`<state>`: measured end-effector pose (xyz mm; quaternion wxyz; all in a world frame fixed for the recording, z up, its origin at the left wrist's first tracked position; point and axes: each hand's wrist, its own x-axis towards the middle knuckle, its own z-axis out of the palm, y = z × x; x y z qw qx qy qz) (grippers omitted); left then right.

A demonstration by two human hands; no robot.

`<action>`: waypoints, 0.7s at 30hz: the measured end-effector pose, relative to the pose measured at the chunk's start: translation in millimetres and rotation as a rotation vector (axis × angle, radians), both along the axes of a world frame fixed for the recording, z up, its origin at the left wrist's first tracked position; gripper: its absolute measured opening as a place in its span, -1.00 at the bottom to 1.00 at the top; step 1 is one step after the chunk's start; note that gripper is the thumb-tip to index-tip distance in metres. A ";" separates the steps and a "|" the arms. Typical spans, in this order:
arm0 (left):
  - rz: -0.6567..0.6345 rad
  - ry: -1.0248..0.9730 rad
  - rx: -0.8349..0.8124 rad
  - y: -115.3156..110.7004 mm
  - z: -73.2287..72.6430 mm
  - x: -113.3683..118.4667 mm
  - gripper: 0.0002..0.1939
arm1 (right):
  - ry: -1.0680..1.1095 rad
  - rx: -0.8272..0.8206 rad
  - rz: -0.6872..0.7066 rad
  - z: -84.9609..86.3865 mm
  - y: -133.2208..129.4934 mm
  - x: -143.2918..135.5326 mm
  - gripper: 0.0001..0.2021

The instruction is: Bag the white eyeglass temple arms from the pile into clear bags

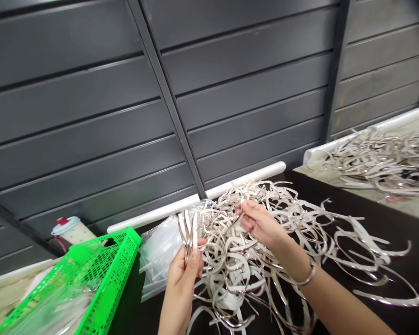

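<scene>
My left hand [185, 273] is closed around several curved strips [188, 230], shiny metallic on one face and white on the other, their ends pointing up. To its right, above a tangled pile [237, 265] of similar strips, my right hand [260, 223] pinches one thin curved strip [235, 222] between thumb and fingers. Part of that strip is hidden by the fingers. The pile lies spread over a black tabletop [401, 232], with loose strips [387, 298] scattered at its right side.
Clear plastic bags [160, 249] lie left of the pile. A green perforated basket [117, 274] with plastic-wrapped contents stands at lower left, near a cup with a red-topped lid [70, 228]. Behind runs a grey panelled wall [251, 79]; another strip heap [387, 158] sits at far right.
</scene>
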<state>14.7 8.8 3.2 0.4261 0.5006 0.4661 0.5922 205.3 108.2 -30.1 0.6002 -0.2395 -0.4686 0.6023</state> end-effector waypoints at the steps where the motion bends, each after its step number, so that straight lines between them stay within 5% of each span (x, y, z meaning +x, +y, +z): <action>1: 0.002 -0.001 0.007 0.2 -0.4 -0.1 -0.54 | -0.074 0.062 0.005 4.5 -8.4 -1.9 -0.70; 9: 0.022 -0.098 -0.007 -4.2 -5.7 1.3 -0.50 | -0.731 0.848 0.099 25.4 -73.5 -23.2 -0.75; 14: -0.059 -0.034 -0.014 -10.3 -3.1 6.2 -0.48 | -0.875 0.917 0.014 21.9 -81.2 -33.7 -0.75; 21: -0.064 -0.049 -0.034 -12.8 -3.1 11.4 -0.60 | -0.815 0.921 -0.113 18.4 -79.2 -36.4 -0.67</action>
